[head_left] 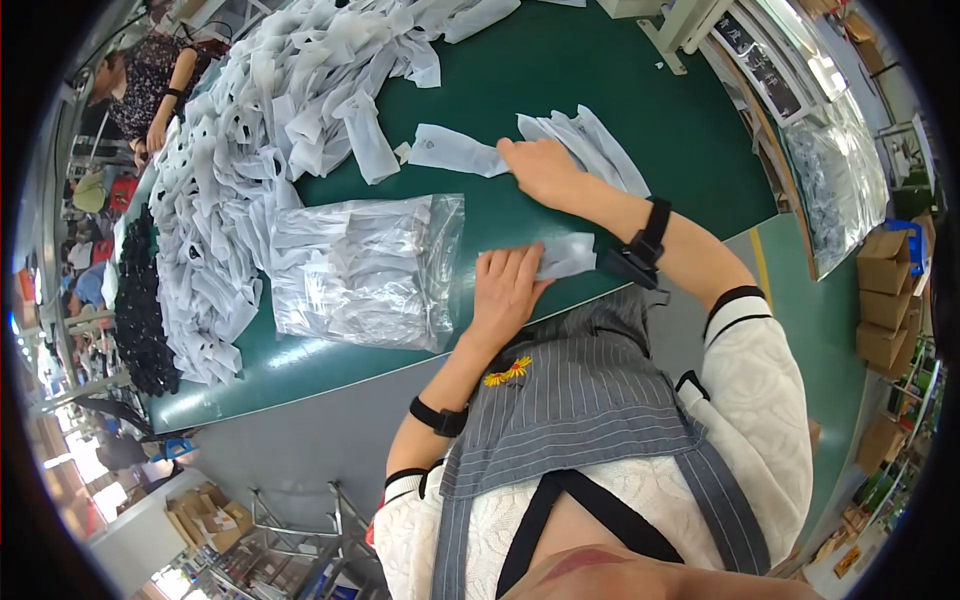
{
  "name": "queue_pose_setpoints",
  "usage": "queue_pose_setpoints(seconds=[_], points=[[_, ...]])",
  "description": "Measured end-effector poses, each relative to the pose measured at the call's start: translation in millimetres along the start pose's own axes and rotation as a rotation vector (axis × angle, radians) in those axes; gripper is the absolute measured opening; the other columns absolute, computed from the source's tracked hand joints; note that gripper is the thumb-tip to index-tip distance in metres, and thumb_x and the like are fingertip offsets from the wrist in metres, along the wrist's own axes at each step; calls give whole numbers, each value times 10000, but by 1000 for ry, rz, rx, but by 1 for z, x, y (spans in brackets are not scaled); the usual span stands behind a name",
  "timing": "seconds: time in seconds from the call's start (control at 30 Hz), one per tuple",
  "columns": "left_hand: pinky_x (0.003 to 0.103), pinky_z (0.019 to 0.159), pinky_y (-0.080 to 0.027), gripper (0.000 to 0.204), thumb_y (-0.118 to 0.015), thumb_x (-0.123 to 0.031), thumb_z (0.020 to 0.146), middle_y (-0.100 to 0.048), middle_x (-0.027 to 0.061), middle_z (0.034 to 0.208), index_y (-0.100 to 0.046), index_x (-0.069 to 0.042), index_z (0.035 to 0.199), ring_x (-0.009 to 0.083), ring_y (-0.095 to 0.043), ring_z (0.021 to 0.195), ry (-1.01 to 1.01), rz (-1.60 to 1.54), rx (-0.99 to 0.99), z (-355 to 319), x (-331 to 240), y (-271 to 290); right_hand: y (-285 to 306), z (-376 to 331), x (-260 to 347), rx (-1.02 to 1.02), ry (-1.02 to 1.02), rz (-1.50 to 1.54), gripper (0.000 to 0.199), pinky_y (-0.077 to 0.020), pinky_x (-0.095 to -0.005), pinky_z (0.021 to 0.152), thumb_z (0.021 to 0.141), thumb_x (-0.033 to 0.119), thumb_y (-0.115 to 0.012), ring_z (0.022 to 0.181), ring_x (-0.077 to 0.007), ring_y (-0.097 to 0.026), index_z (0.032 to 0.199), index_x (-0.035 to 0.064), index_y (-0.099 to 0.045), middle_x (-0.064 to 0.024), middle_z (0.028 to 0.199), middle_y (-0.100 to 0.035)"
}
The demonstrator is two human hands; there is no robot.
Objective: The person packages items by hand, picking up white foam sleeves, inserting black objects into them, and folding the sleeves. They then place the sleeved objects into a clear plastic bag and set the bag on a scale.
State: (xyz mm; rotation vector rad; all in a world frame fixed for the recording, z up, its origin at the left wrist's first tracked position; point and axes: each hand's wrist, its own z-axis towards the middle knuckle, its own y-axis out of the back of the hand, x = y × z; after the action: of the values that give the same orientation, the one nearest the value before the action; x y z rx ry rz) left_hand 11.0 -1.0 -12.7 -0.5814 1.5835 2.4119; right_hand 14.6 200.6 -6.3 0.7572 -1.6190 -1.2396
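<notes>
L hand [508, 285]: lay flat, fingers spread, pressing folded white fabric piece [566, 254] on green tabletop [560, 70].
R hand [540, 170]: palm down, loosely spread, on small stack of white fabric strips [590, 140].
Tip: prob. best to pin piece flat, slide one strip only.
Nearby: clear plastic bag of white pieces [365, 268] just left.

Two hands work at the green table: the left hand [505, 285] and the right hand [540, 168]. One clear plastic bag [365, 268] lies filled. One big heap of white pieces [260, 130], too many to count. One black pile [140, 320].
</notes>
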Motion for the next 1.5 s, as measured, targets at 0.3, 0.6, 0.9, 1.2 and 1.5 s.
queue_pose_setpoints(seconds=[0.3, 0.6, 0.9, 1.2, 1.5], points=[[415, 887, -385, 461, -730, -204, 759, -613, 97, 1081, -568, -28, 1154, 285, -558, 988, -50, -17, 37, -6, 3, 7, 17, -43, 0, -274, 6, 176, 163, -516, -469, 723, 840, 56, -528, 831, -368, -647, 1002, 39, -521, -169, 865, -641], [437, 946, -362, 442, -720, -230, 764, -591, 104, 1145, -573, -57, 1144, 275, -546, 1050, -85, -32, 114, -1, 6, 8, 2, -28, -6, -143, 26, 23, 244, -524, -462, 700, 864, 113, -544, 779, -380, -648, 1095, 32, -547, -189, 870, -657], [520, 1029, -307, 403, -757, -277, 734, -565, 116, 1205, -629, -116, 1081, 281, -517, 1122, -129, 141, 115, 10, 10, 25, 39, -111, -21, 364, 225, 172, 179, -519, -433, 625, 837, 113, -567, 730, -367, -650, 1004, 50, -562, -178, 794, -654], [524, 1066, -277, 508, -767, -338, 714, -557, 117, 1222, -616, -120, 1147, 295, -509, 1137, -36, -54, 134, 5, -6, 1, 6, -89, -43, -239, -215, -45, 144, -512, -467, 639, 834, 78, -568, 743, -365, -645, 978, 79, -561, -171, 829, -653], [518, 1049, -292, 641, -784, -401, 669, -536, 128, 1237, -583, -96, 1196, 303, -494, 1141, -198, 35, 165, 20, 7, 23, 42, -127, -39, 189, 153, 129, 160, -520, -436, 641, 832, 73, -580, 770, -344, -645, 985, 65, -534, -141, 888, -650]])
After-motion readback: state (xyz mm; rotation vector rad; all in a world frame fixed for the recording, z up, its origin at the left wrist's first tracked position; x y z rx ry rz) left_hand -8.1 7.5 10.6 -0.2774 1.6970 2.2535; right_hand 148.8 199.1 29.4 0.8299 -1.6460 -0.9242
